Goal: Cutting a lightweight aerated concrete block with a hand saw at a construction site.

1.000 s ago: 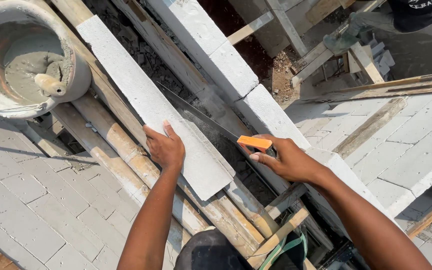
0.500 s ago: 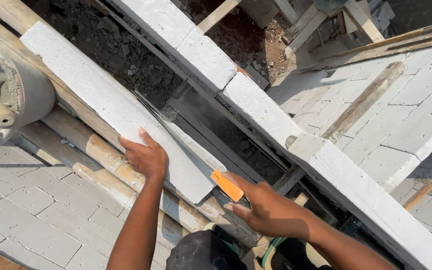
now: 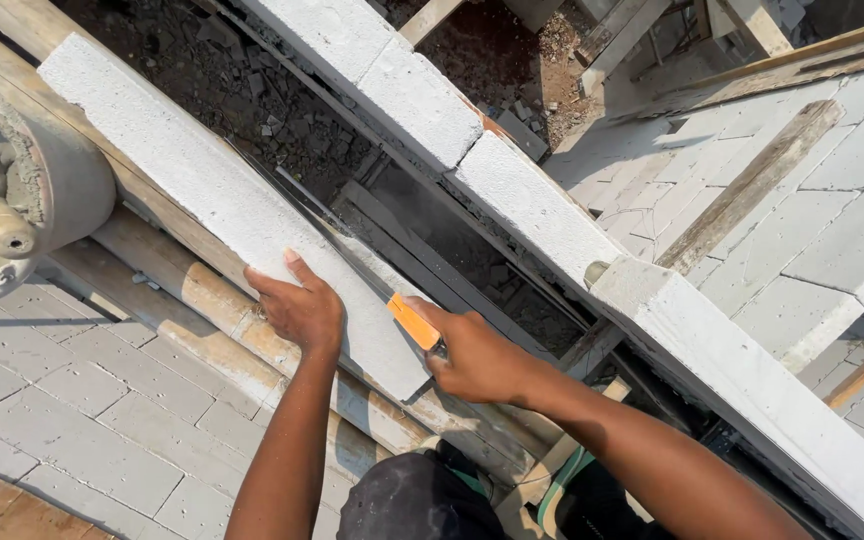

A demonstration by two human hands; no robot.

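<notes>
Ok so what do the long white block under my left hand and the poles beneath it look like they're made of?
The white block looks like lightweight aerated concrete: matte, chalky, grainy, with crisp sawn edges. The poles look like bamboo, tan and round with ring-like joints, smeared with grey mortar. The left hand presses on the block; the right hand grips an orange-handled saw.

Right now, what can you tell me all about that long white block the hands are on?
The long white block looks like pale, grainy lightweight concrete with square edges. It lies slanted across wooden poles, running from upper left to lower right. The left hand presses flat on its lower part. The right hand holds an orange-handled saw whose thin blade lies along the block's right edge.
</notes>
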